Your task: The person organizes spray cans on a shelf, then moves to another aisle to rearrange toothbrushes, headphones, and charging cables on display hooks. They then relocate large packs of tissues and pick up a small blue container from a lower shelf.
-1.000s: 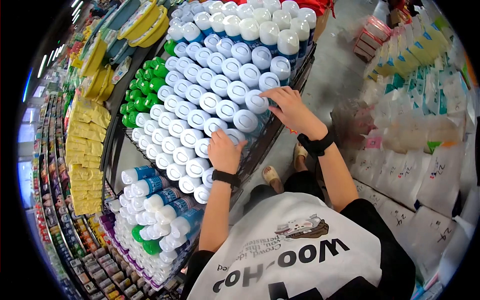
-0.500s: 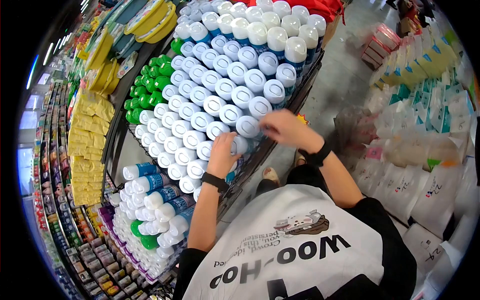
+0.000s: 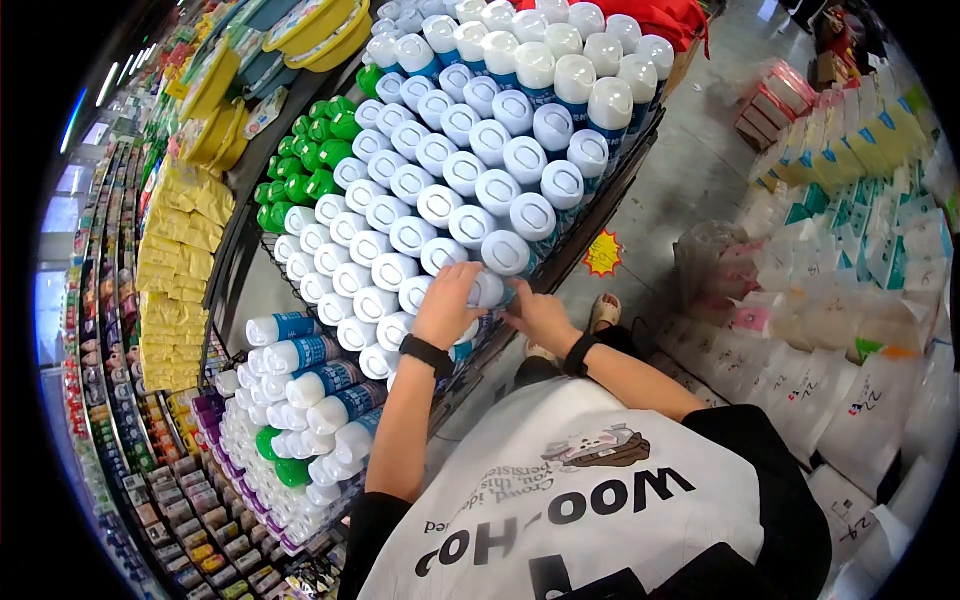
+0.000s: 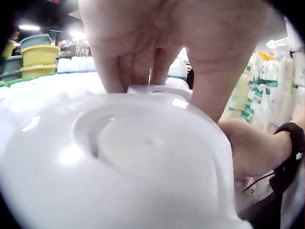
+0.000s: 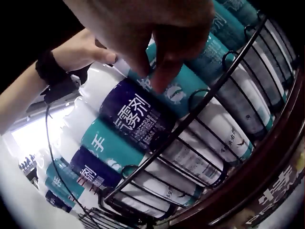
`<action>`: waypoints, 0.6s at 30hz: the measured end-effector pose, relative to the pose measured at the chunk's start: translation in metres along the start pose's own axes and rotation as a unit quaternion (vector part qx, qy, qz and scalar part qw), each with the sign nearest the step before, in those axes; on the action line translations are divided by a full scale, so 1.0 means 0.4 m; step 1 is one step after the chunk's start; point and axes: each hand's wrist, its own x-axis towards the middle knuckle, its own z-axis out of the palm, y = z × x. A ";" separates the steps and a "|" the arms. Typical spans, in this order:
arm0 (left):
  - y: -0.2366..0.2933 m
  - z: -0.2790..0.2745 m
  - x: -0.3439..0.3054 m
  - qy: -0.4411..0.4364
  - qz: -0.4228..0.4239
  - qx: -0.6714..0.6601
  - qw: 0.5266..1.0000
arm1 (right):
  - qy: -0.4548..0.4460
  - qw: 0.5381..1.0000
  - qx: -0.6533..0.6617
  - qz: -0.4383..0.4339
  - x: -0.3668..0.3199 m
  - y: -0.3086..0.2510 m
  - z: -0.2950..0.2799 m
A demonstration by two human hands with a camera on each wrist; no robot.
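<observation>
White-capped aerosol cans [image 3: 436,205] stand packed in slanting rows in a black wire rack [image 5: 195,113]. My left hand [image 3: 445,308] grips the white cap [image 3: 487,290] of a can in the front row, fingers on its far side and thumb nearer me. At the same can, my right hand [image 3: 545,322] has its fingers bent against the teal label [image 5: 178,94], just inside the rack's rim. A navy-labelled can [image 5: 136,112] stands beside it in the right wrist view. Close to the left wrist camera, another white cap [image 4: 152,148] hides part of the left hand's work.
Green-capped bottles [image 3: 320,150] stand behind the rows. Blue-labelled cans [image 3: 300,352] lie on their sides to the left. Yellow packs [image 3: 180,270] and basins [image 3: 320,35] line the far side. Stacked white packages [image 3: 800,375] flank the aisle floor [image 3: 665,185] at right.
My right hand has left a cap farther up the front row and come down beside my left hand. The left hand stays at its cap, while the whole view has shifted slightly.
</observation>
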 end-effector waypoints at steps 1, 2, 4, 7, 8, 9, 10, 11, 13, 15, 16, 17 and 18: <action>-0.001 0.001 -0.002 0.002 -0.002 0.009 1.000 | 0.005 1.000 -0.021 0.009 0.007 -0.002 0.001; -0.002 0.002 -0.002 0.003 -0.005 0.018 1.000 | 0.011 0.999 -0.043 0.017 0.012 -0.004 0.001; -0.004 0.003 -0.001 -0.002 -0.009 0.036 0.999 | 0.033 0.999 -0.025 0.000 0.013 -0.001 0.010; -0.007 0.001 0.001 -0.009 -0.011 0.055 0.998 | 0.051 0.998 0.017 -0.024 0.019 0.006 0.016; -0.010 0.002 0.001 -0.005 -0.009 0.057 0.998 | 0.054 0.997 0.033 -0.033 0.022 0.008 0.016; -0.011 0.002 0.001 -0.002 -0.008 0.060 0.998 | 0.058 0.997 0.035 -0.041 0.023 0.012 0.017; -0.011 0.002 0.003 -0.001 -0.009 0.063 0.998 | 0.063 0.996 0.036 -0.048 0.024 0.017 0.017; -0.011 0.003 0.004 -0.001 -0.010 0.066 0.998 | 0.067 0.995 0.037 -0.056 0.024 0.020 0.020; -0.008 0.006 0.005 -0.003 -0.021 0.071 0.997 | 0.070 0.996 0.039 -0.041 0.018 0.018 0.027; -0.005 0.009 0.006 -0.005 -0.038 0.073 0.997 | 0.071 0.996 0.043 -0.033 0.015 0.016 0.030; -0.003 0.010 0.005 -0.008 -0.045 0.072 0.996 | 0.071 0.996 0.046 -0.033 0.013 0.014 0.029; 0.001 0.012 0.007 -0.008 -0.052 0.072 0.996 | 0.072 0.996 0.047 -0.033 0.013 0.015 0.024; 0.003 0.011 0.008 -0.010 -0.058 0.072 0.996 | 0.054 0.997 0.040 -0.023 0.012 0.009 0.010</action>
